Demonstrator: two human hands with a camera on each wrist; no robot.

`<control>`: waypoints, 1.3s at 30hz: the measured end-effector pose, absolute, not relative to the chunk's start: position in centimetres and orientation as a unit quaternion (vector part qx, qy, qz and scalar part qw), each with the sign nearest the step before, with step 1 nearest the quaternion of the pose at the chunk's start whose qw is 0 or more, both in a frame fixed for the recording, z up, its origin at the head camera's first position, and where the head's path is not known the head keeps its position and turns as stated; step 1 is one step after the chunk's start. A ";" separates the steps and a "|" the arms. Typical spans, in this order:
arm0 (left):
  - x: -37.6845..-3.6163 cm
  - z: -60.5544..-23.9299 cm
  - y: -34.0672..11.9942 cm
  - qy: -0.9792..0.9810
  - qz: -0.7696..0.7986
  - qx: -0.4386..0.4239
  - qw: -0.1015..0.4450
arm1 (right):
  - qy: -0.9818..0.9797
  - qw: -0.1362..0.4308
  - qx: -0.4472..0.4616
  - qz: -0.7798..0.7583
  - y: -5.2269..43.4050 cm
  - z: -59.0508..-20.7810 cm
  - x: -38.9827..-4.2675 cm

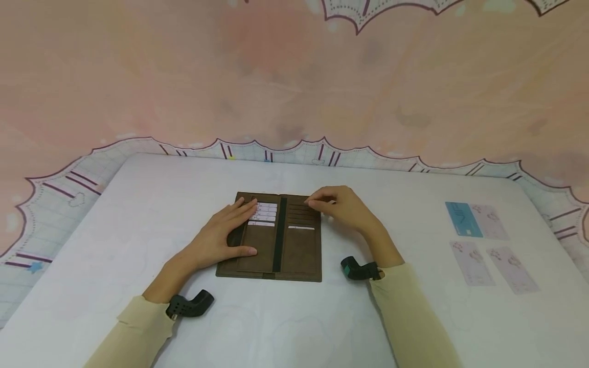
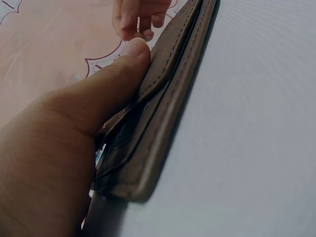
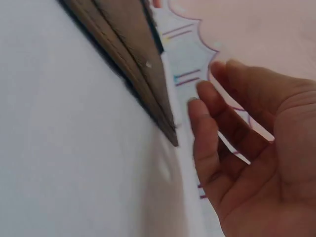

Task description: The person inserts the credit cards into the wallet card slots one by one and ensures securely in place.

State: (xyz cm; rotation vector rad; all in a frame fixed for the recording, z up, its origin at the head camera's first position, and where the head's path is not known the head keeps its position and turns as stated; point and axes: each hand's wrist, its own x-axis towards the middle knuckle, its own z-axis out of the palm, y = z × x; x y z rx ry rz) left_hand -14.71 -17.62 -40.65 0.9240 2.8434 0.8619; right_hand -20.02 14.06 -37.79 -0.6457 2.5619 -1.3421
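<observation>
Brown leather wallet (image 1: pixel 285 245) lies open, cards (image 1: pixel 264 213) in slots

The open brown wallet (image 1: pixel 276 237) is lying in the table's (image 1: pixel 161 204) middle, wide bare surface is lying around it, and four cards (image 1: pixel 490 245) are occupying the right side.

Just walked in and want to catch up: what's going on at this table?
A person has a brown wallet lying open on the white table. The left hand rests flat on its left half, beside slots filled with cards. The right hand is at the wallet's upper right corner, fingertips by the card slots there; whether it holds anything cannot be told. Four loose cards, one blue, lie apart on the table to the right.
</observation>
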 end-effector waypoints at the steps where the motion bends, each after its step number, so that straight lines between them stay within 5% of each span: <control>1: -14.7 -40.7 -17.6 0.914 0.277 0.297 0.015 | 0.862 0.087 -0.212 -0.452 14.3 -37.7 -20.0; 15: -14.4 -41.1 -17.8 0.915 0.277 0.293 0.007 | 0.911 0.041 -0.181 -0.370 23.1 -35.8 -18.8; 31: -14.5 -40.7 -18.0 0.917 0.271 0.292 0.012 | 0.947 0.018 -0.069 -0.312 36.8 -36.5 -11.9; 39: -14.5 -40.5 -17.7 0.915 0.274 0.296 0.016 | 0.944 0.056 -0.070 -0.319 41.1 -37.7 -9.4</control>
